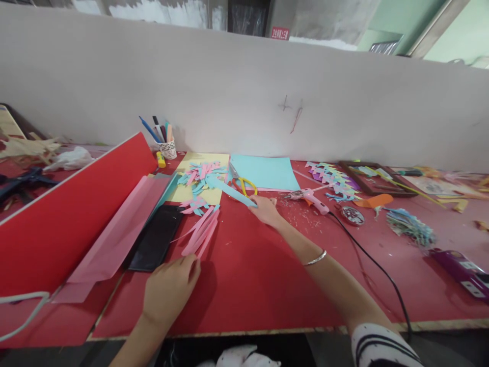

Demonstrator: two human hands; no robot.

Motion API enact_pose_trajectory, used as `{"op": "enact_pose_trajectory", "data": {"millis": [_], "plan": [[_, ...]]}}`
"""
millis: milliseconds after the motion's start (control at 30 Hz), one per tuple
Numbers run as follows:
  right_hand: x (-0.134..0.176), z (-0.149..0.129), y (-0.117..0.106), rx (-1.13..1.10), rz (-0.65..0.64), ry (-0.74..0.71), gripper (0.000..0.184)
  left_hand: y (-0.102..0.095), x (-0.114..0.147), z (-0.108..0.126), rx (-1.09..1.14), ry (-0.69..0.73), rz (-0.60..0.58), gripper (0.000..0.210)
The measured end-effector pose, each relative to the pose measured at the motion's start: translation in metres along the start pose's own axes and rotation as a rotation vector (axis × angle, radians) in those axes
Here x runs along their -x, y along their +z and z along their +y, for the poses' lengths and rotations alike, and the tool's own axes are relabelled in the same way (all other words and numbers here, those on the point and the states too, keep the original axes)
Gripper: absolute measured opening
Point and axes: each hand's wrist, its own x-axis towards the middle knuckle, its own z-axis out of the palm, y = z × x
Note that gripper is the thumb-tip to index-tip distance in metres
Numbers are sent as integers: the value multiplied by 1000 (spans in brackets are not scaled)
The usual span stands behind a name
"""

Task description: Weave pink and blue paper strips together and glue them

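Note:
My right hand pinches the near end of a light-blue paper strip, which slants up to the left. It is close to the yellow-handled scissors. My left hand is closed, its fingertips at the near ends of a bunch of pink paper strips. Beyond these strips, woven pink and blue paper pieces are heaped on yellow paper sheets. A stack of light-blue paper lies behind my right hand.
A black phone and pink sheets lie left, beside an upright red board. On the right are a pink glue gun with a black cord, woven paper chains, a brown tray and a purple power strip.

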Motion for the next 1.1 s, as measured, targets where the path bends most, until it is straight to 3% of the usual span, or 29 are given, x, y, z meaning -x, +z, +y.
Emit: {"op": "enact_pose_trajectory", "data": {"millis": [167, 300, 433, 533, 600, 700, 767, 933, 1100], "plan": [[20, 4, -20, 22, 127, -79, 19, 8, -1, 2, 13, 49, 198, 21], [53, 16, -29, 222, 327, -383, 14, 13, -8, 4, -22, 102, 224, 21], [91, 35, -26, 453, 315, -680, 24, 10, -18, 2, 6, 106, 349, 24], [114, 46, -18, 494, 269, -730, 25, -2, -19, 9, 158, 179, 555, 23], [124, 52, -11, 475, 208, -701, 24, -11, -17, 21, 268, 324, 642, 25], [134, 58, -3, 429, 108, -613, 22, -15, -12, 46, 304, 664, 566, 24], [138, 59, 1, 410, 80, -560, 21, -8, -9, 62, 260, 775, 484, 25], [150, 50, 4, 458, 238, -548, 20, 15, -10, 73, 127, 798, 346, 13], [156, 30, 18, 431, 347, -670, 23, 17, -11, 68, 70, 777, 373, 15]]}}
